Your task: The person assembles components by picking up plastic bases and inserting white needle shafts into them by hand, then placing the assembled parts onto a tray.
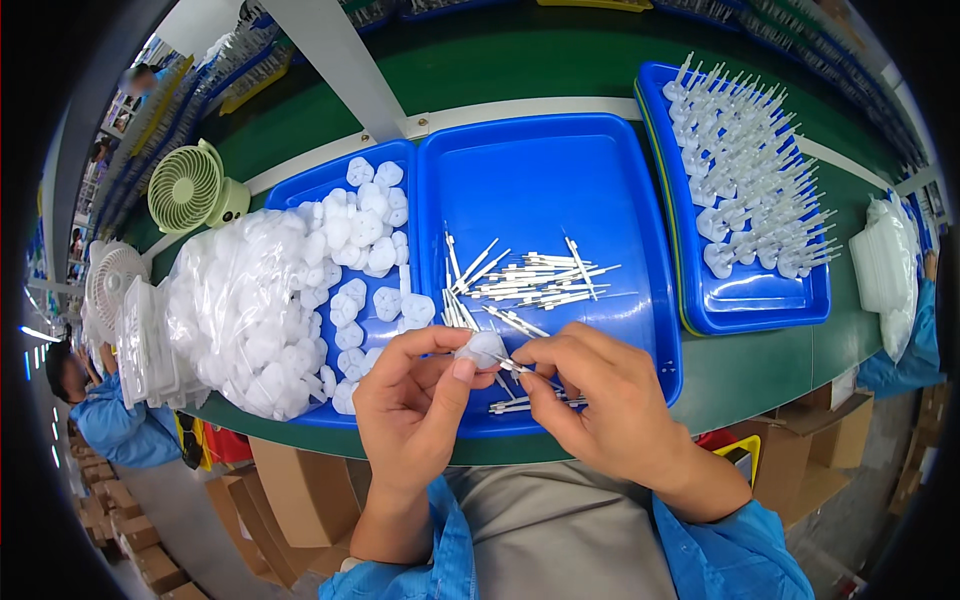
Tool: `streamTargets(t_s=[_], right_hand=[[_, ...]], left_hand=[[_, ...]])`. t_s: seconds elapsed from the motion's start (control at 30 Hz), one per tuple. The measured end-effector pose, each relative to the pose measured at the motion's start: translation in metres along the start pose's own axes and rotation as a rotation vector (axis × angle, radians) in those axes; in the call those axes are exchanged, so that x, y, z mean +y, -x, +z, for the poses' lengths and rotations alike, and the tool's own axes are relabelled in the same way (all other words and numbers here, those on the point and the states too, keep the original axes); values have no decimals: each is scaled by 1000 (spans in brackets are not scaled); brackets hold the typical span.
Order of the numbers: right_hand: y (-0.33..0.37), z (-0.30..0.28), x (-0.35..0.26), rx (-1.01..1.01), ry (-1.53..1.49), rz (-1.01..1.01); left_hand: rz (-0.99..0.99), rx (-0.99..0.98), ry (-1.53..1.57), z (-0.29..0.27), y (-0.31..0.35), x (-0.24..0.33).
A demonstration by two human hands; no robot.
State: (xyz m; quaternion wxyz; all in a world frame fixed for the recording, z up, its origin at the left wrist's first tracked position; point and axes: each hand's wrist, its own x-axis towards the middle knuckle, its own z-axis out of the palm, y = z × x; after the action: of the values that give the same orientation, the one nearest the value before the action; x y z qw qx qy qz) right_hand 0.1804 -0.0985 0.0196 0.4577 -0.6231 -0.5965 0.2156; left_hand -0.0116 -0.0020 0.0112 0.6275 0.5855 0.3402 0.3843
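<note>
My left hand (pixel 415 415) is closed on a white translucent plastic piece (pixel 483 348), rounded and petal-like, between thumb and fingertips. My right hand (pixel 615 400) pinches a thin white rod (pixel 513 366), whose tip meets the piece; whether it is inside the piece I cannot tell. Both hands are over the near edge of the middle blue tray (pixel 540 150). In that tray, several loose thin white rods (pixel 540 278) lie in a pile. The left blue tray (pixel 290 190) holds many similar white plastic pieces (pixel 365 215), partly loose, partly in a clear bag (pixel 245 310).
To the right, a blue tray (pixel 760 300) on stacked trays holds rows of pieces with upright rods (pixel 745 170). A green fan (pixel 187 187) and a white fan (pixel 112 275) stand left. White bagged items (pixel 885 270) lie far right. Cardboard boxes (pixel 300 490) sit below; co-workers (pixel 115 415) are beyond.
</note>
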Motion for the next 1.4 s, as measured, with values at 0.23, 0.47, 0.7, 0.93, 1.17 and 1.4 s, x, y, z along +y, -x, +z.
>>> streamTargets(t_s=[0.23,0.47,0.7,0.93,1.17,1.4], right_hand=[[1,-3,-1,-27,-99,97],[3,1,0,-50,-214,149],[9,10,-3,13,-303,121],[5,10,-2,49,19,-29],[3,8,4,-7,-134,67],[10,15,-2,103,-57,4]], left_hand=[[30,-27,12,-2,1,-4],[94,-119,-7,-5,-2,-8],[62,-117,37,-7,1,-10],[116,-125,-106,-2,1,-13],[74,-129,-67,-1,2,-14],[260,-196,-119,-6,-2,-12]])
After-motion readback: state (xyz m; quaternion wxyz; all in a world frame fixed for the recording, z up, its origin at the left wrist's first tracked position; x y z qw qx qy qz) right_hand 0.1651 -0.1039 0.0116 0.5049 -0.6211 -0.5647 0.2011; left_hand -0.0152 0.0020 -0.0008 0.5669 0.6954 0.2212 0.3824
